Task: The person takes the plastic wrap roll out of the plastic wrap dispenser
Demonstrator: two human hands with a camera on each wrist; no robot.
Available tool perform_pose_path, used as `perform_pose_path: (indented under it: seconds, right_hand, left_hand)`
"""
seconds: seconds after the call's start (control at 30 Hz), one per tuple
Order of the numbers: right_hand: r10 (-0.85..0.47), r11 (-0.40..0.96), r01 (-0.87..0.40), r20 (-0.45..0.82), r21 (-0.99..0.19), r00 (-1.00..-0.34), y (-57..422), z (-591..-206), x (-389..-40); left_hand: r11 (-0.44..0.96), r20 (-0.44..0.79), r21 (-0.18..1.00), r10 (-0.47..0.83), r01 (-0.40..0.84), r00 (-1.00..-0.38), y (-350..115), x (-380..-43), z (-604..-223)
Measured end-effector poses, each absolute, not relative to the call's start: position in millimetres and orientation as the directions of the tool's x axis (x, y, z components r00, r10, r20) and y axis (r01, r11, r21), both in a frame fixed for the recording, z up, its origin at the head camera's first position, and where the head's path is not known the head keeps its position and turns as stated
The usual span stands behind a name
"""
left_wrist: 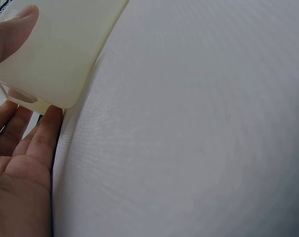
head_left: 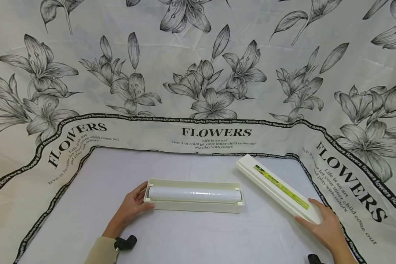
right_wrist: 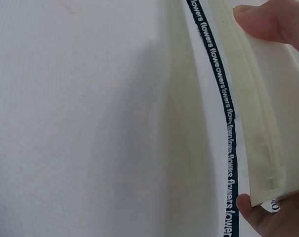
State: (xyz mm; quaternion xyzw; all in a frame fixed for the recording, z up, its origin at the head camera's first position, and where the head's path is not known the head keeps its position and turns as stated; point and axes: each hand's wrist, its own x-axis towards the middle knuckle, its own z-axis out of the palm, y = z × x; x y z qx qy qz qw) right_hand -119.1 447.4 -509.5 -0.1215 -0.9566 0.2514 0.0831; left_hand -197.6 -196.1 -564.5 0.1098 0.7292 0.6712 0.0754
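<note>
A cream box, open at the top, lies in the middle of the white table, its long side roughly in line with the far edge, with a shiny white roll set lengthwise inside it. The left hand grips the box's left end, thumb on the near side and fingers round the end and back. The right hand grips the near end of a long cream lid between thumb and fingers; the lid slants along the table's right edge, its other end towards the far right corner, and the right wrist view, where its hollow underside shows, suggests it is held up off the table. Both cream pieces look like thin, stiff plastic: light, smooth enough to slide under dry fingers, and perhaps liable to crack if squeezed hard or dropped. The roll probably makes up most of the box's weight, so the box is best held by its end walls, or low on the long sides, rather than pinched at the thin rim. The lid should balance better when taken across its middle (the yellow-green label marks that stretch), since from one end it would tend to tip. The roll's glossy surface looks slippery and easily creased.
</note>
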Motion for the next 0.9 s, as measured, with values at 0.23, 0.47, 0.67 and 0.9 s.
perform_pose_path:
  seconds: [0.23, 0.47, 0.67, 0.9]
  right_hand:
    - [0.294, 0.847, 0.215, 0.091, -0.487, -0.952, 451.5, -511.3, -118.6]
    - [0.321, 0.834, 0.263, 0.04, -0.485, -0.946, 457.0, -510.7, -117.1]
    - [0.324, 0.839, 0.256, 0.062, -0.481, -0.944, 460.9, -513.2, -116.0]
    - [0.35, 0.825, 0.274, 0.066, -0.494, -0.935, 464.3, -515.2, -116.4]
  left_hand:
    - [0.071, 0.036, 0.996, 0.26, 0.056, -0.965, -196.3, -197.4, -563.5]
    - [0.063, 0.032, 0.997, 0.262, 0.05, -0.965, -197.0, -196.6, -563.5]
    - [0.056, 0.03, 0.997, 0.266, 0.046, -0.963, -196.9, -196.0, -563.2]
    - [0.06, 0.03, 0.997, 0.268, 0.047, -0.963, -197.2, -196.1, -563.0]
